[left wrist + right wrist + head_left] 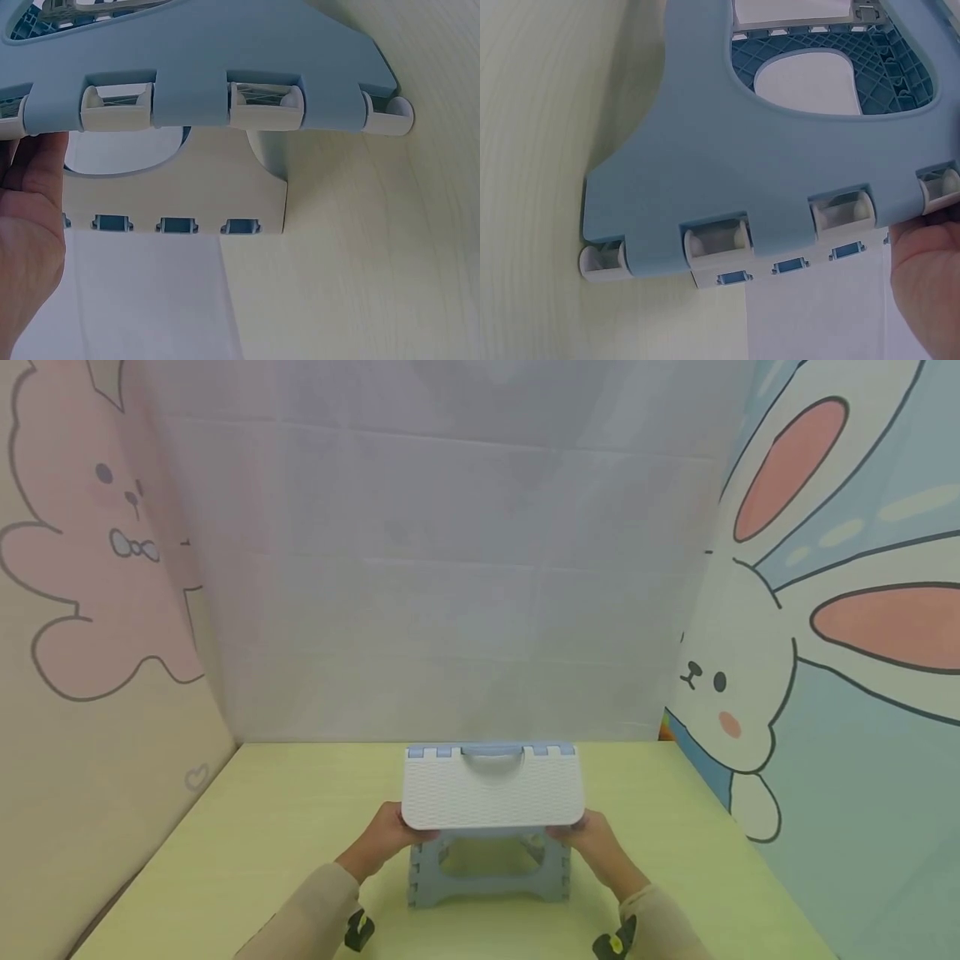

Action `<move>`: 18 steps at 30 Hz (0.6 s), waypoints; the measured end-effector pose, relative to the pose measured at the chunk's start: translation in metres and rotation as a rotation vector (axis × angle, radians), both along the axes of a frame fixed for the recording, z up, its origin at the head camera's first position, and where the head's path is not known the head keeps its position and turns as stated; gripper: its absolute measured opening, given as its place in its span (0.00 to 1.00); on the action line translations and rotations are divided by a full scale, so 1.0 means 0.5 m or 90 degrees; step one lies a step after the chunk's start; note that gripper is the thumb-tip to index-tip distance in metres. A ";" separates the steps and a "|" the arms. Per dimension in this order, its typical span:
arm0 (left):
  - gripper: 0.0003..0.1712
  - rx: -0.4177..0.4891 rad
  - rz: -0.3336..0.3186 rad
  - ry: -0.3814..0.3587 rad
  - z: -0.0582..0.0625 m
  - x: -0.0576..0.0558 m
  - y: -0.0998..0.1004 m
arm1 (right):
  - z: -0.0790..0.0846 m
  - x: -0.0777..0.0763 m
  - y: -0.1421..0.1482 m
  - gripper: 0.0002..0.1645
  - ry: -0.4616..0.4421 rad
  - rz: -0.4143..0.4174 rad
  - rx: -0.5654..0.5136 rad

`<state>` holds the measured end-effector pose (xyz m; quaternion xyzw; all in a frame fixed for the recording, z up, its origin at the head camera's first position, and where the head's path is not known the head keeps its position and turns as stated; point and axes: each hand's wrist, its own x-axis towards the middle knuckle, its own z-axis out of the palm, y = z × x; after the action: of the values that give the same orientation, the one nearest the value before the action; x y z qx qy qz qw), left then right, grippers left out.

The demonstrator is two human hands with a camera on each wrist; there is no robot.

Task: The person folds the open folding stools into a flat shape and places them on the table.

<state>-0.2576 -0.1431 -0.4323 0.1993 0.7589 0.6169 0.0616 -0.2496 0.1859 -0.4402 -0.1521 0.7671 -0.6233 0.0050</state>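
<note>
A folding step stool [492,802], with a white textured top and light blue legs, stands unfolded on the table. At its left end, my left hand [388,837] grips the stool just beneath the edge of the top. My right hand [598,842] grips the opposite end in the same way. In the left wrist view, the blue leg panel [187,60] with white hinge knuckles spans above my hand. The right wrist view shows another blue leg panel [727,150] with a large cutout. The stool hides part of the fingers of both hands.
The pale yellow tabletop [300,785] extends around the stool. A whitish sheet [450,610] hangs behind it. Walls with cartoon rabbits rise on the left [112,610] and right [750,668]. Black wrist straps [360,930] show at the sleeves.
</note>
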 end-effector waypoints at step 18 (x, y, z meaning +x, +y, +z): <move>0.24 -0.005 0.008 0.000 0.001 0.001 0.002 | 0.012 0.003 0.000 0.24 0.004 -0.026 0.034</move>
<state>-0.2572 -0.1419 -0.4320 0.1943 0.7626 0.6143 0.0585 -0.2479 0.1859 -0.4340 -0.1381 0.7863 -0.6022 -0.0060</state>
